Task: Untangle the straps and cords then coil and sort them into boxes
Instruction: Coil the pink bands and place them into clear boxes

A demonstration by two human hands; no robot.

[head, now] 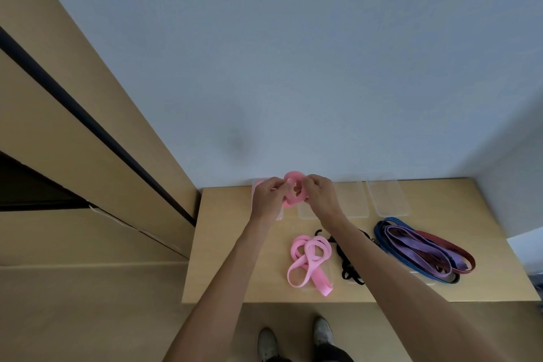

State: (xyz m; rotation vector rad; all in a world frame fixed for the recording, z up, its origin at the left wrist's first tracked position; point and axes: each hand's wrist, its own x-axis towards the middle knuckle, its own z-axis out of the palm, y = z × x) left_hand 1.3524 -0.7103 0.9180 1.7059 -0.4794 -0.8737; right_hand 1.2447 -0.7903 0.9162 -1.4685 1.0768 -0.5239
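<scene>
Here both hands (293,194) grip pink strap coil (294,189); no legible writing.

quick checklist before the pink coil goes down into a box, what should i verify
1. Both hands grip the coil: left hand and right hand pinch the pink coil: ok.
2. Coil wound tight, no loose tail: cannot tell.
3. Clear boxes open at the table's back edge: ok.
4. Which box lies under the coil: cannot tell.
5. Second pink strap coiled: not ok, lies loose.
6. Black cord and purple, blue, red straps sorted: not ok.
</scene>
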